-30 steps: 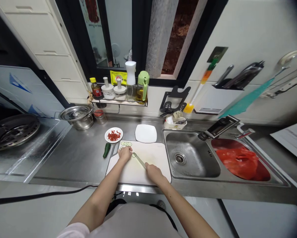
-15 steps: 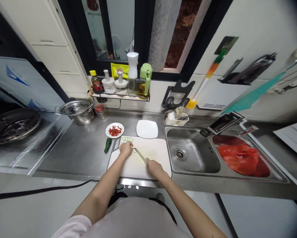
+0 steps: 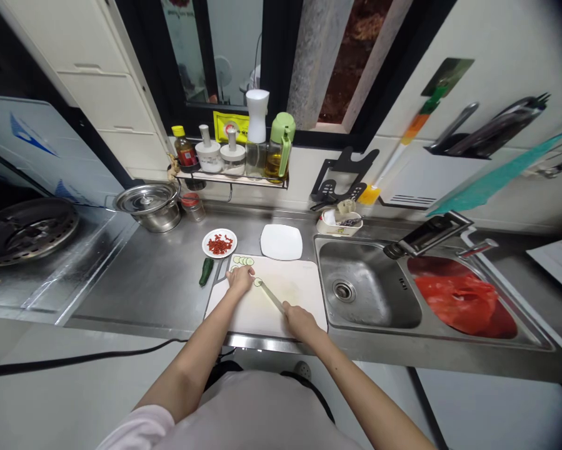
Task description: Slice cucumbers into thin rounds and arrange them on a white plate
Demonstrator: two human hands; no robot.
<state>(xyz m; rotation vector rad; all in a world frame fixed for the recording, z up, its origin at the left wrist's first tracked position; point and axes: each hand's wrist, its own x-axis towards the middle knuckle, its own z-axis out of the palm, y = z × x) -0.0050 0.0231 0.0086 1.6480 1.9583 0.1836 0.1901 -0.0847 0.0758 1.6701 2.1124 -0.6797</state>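
While a cutting board [image 3: 304, 284] tops the counter [image 3: 135, 281], windowpanes [image 3: 237, 44] rise behind.

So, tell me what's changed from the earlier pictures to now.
The right hand and its knife have edged slightly rightward over the cutting board; nothing was visibly taken hold of or let go. The left hand stays by the green-rimmed slices; the square plate and red pieces stay put.

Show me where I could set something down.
Widest: the steel counter left of the cucumber piece, in front of the lidded pot. The cutting board is bare right of the knife. Crowded: the board's upper left, with slices and left hand, and the wall shelf.
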